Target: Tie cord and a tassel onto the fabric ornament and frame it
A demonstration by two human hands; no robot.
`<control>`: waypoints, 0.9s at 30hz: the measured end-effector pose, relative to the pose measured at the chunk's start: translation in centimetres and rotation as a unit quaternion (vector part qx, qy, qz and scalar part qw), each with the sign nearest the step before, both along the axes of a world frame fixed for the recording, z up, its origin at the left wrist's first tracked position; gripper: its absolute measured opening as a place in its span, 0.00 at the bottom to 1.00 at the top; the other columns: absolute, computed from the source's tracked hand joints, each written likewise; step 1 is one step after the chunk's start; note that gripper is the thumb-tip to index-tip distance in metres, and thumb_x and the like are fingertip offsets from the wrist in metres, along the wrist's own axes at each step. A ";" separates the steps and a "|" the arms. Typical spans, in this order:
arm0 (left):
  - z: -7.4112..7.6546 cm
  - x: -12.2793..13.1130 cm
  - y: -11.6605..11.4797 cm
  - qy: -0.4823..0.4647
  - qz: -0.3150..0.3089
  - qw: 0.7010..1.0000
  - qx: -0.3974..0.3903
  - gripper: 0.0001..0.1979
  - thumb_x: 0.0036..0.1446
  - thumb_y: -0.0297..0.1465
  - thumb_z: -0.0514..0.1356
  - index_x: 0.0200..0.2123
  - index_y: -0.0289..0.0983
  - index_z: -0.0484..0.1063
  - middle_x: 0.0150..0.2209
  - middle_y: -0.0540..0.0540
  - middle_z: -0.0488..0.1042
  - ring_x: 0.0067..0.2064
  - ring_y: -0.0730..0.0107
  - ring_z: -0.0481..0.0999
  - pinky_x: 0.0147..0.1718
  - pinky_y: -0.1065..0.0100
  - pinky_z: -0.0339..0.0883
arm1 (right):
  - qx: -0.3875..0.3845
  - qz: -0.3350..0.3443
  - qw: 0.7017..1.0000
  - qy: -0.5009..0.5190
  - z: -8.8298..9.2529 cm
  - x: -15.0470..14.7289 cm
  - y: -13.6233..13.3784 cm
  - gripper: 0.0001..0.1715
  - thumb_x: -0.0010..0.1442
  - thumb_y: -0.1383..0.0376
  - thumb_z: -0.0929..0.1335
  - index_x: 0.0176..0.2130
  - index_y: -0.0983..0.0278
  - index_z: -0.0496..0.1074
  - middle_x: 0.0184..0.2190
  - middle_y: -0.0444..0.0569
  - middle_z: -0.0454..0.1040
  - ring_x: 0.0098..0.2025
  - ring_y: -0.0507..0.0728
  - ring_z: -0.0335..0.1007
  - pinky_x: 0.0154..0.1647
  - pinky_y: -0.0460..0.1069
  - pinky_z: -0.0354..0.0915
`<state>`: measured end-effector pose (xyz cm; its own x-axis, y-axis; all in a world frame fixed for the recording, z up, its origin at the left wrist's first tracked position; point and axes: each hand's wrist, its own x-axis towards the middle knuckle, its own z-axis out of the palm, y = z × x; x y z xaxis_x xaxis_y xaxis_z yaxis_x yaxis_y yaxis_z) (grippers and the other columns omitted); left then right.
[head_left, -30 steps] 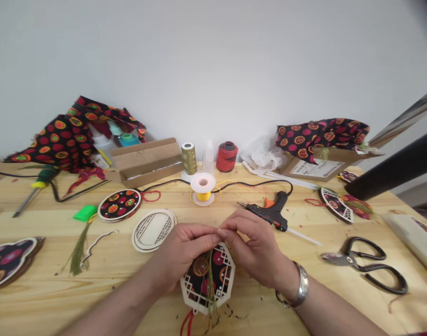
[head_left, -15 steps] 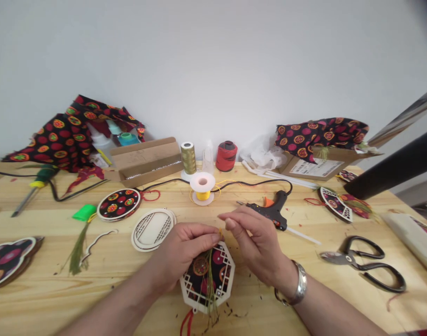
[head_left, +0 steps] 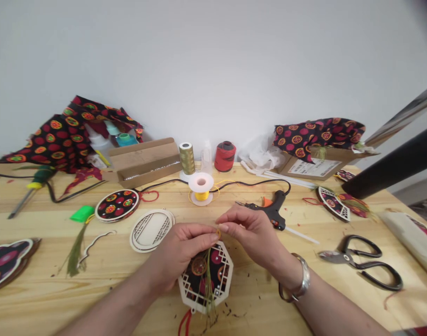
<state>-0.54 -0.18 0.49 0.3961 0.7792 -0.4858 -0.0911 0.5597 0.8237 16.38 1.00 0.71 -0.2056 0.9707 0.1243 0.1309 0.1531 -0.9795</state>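
An octagonal wooden ornament (head_left: 224, 275) with dark patterned fabric lies at the front centre, a red cord at its lower edge. Over it hangs a green tassel (head_left: 209, 280) with a small yellow loop (head_left: 218, 233) on top. My left hand (head_left: 192, 242) is closed, thumb and forefinger pinching the tassel's top by the loop. Just right of the loop, my right hand (head_left: 251, 233) has its thumb and forefinger pinched together at the yellow thread; the thread between the fingertips is mostly hidden.
Behind the hands stand a yellow thread spool (head_left: 201, 189), a green-gold spool (head_left: 187, 158) and a red spool (head_left: 225, 156). A black glue gun (head_left: 277, 211) and scissors (head_left: 360, 261) lie right. Left are a round lattice piece (head_left: 152, 229) and another tassel (head_left: 76, 247).
The fingers of my right hand have closed into a pinch and moved slightly down and left to the loop. My left hand keeps its hold. The whole view has shifted slightly.
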 end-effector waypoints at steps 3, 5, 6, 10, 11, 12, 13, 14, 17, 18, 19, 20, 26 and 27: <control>0.0 0.0 0.0 -0.008 0.003 1.000 -0.006 0.10 0.49 0.32 0.65 0.37 0.40 0.79 0.24 0.52 0.79 0.23 0.76 0.73 0.23 0.76 0.65 | 0.050 0.005 0.998 -0.027 0.1 0.0 -0.1 0.03 0.52 0.70 0.70 0.26 0.65 0.75 0.24 0.44 0.71 0.29 0.51 0.65 0.32 0.47 0.62; 0.1 0.1 0.0 -0.009 0.003 1.000 -0.007 0.11 0.49 0.32 0.65 0.38 0.39 0.79 0.23 0.51 0.79 0.23 0.76 0.73 0.23 0.76 0.65 | 0.083 0.010 0.995 -0.052 0.0 0.0 -0.3 0.05 0.53 0.71 0.69 0.25 0.65 0.73 0.23 0.44 0.70 0.29 0.51 0.65 0.33 0.47 0.61; 0.2 0.1 0.0 -0.008 0.001 1.000 -0.005 0.11 0.49 0.32 0.65 0.38 0.39 0.79 0.23 0.51 0.79 0.23 0.76 0.73 0.23 0.76 0.65 | 0.099 0.012 0.993 -0.070 0.0 0.0 -0.3 0.06 0.54 0.71 0.69 0.25 0.65 0.72 0.24 0.44 0.69 0.30 0.51 0.64 0.33 0.47 0.61; 0.3 0.2 -0.1 0.000 -0.011 1.000 0.001 0.11 0.50 0.33 0.65 0.39 0.39 0.79 0.24 0.50 0.79 0.24 0.74 0.74 0.24 0.74 0.65 | 0.142 0.016 0.980 -0.139 0.0 0.0 -0.7 0.08 0.56 0.72 0.66 0.25 0.65 0.68 0.26 0.45 0.67 0.32 0.52 0.63 0.34 0.48 0.60; 0.3 0.2 -0.1 0.001 -0.014 1.000 -0.001 0.12 0.50 0.33 0.64 0.39 0.39 0.79 0.25 0.50 0.79 0.24 0.74 0.74 0.24 0.74 0.66 | 0.146 0.018 0.978 -0.150 0.0 0.0 -0.7 0.09 0.57 0.72 0.66 0.25 0.65 0.67 0.26 0.45 0.67 0.32 0.52 0.63 0.34 0.48 0.60; 0.2 0.2 -0.1 0.002 -0.016 1.000 -0.002 0.12 0.50 0.33 0.64 0.39 0.40 0.79 0.25 0.50 0.79 0.25 0.73 0.74 0.24 0.74 0.66 | 0.148 0.020 0.976 -0.158 0.0 0.0 -0.8 0.09 0.57 0.72 0.65 0.25 0.65 0.66 0.26 0.45 0.67 0.31 0.52 0.62 0.34 0.48 0.60; 0.2 0.2 -0.2 0.003 -0.016 1.000 -0.003 0.12 0.50 0.34 0.64 0.39 0.40 0.79 0.25 0.50 0.79 0.24 0.73 0.74 0.24 0.74 0.65 | 0.150 0.021 0.975 -0.165 0.0 -0.1 -0.8 0.09 0.57 0.72 0.65 0.25 0.65 0.65 0.25 0.45 0.66 0.31 0.52 0.62 0.33 0.48 0.59; 0.2 0.1 -0.2 0.004 -0.017 1.000 -0.003 0.12 0.50 0.34 0.64 0.39 0.40 0.79 0.25 0.50 0.79 0.24 0.74 0.74 0.24 0.74 0.65 | 0.152 0.022 0.973 -0.170 0.0 -0.1 -0.8 0.10 0.57 0.72 0.65 0.25 0.64 0.65 0.25 0.44 0.66 0.30 0.52 0.62 0.33 0.48 0.59; 0.1 0.1 -0.3 0.004 -0.021 1.000 0.000 0.12 0.49 0.34 0.65 0.39 0.40 0.79 0.24 0.50 0.79 0.23 0.74 0.74 0.23 0.74 0.64 | 0.162 0.023 0.971 -0.176 0.0 0.0 -0.9 0.10 0.57 0.72 0.64 0.25 0.64 0.64 0.25 0.44 0.66 0.30 0.52 0.61 0.32 0.48 0.59; 0.0 0.1 -0.3 0.003 -0.022 1.000 0.000 0.12 0.49 0.34 0.65 0.39 0.40 0.79 0.24 0.50 0.79 0.23 0.74 0.74 0.23 0.74 0.64 | 0.166 0.022 0.970 -0.175 0.0 0.0 -0.9 0.10 0.57 0.72 0.64 0.25 0.64 0.64 0.25 0.44 0.66 0.30 0.52 0.61 0.32 0.48 0.59; 0.0 0.1 -0.3 0.001 -0.024 1.000 0.000 0.11 0.50 0.34 0.65 0.38 0.40 0.79 0.24 0.50 0.79 0.23 0.74 0.74 0.23 0.74 0.64 | 0.169 0.022 0.970 -0.174 0.0 0.0 -0.9 0.10 0.57 0.71 0.64 0.25 0.64 0.65 0.24 0.44 0.66 0.30 0.52 0.61 0.32 0.48 0.59; 0.0 0.1 -0.3 -0.001 -0.027 1.000 0.000 0.11 0.50 0.34 0.64 0.38 0.40 0.79 0.24 0.50 0.79 0.23 0.74 0.74 0.23 0.74 0.64 | 0.172 0.021 0.970 -0.173 0.0 0.0 -0.9 0.10 0.57 0.71 0.64 0.25 0.64 0.65 0.24 0.44 0.66 0.30 0.52 0.61 0.32 0.48 0.59; 0.2 0.1 -0.1 -0.003 -0.014 1.000 0.000 0.11 0.50 0.33 0.64 0.38 0.41 0.79 0.25 0.51 0.79 0.24 0.74 0.74 0.25 0.74 0.66 | 0.155 0.008 0.976 -0.151 0.1 0.0 -0.8 0.10 0.57 0.71 0.65 0.24 0.65 0.66 0.24 0.45 0.67 0.29 0.52 0.62 0.32 0.48 0.60; 0.3 0.1 -0.1 -0.004 -0.010 1.000 -0.002 0.10 0.50 0.33 0.64 0.38 0.41 0.79 0.25 0.51 0.79 0.24 0.74 0.74 0.25 0.74 0.66 | 0.149 0.005 0.978 -0.145 0.1 0.0 -0.7 0.10 0.56 0.71 0.66 0.24 0.65 0.67 0.24 0.44 0.67 0.29 0.52 0.62 0.32 0.48 0.60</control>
<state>-0.43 -0.29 0.75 0.4160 0.7691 -0.4852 -0.0867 0.5646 0.8208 16.42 0.27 0.80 -0.2830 0.8978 0.3374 0.3930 0.4294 -0.8131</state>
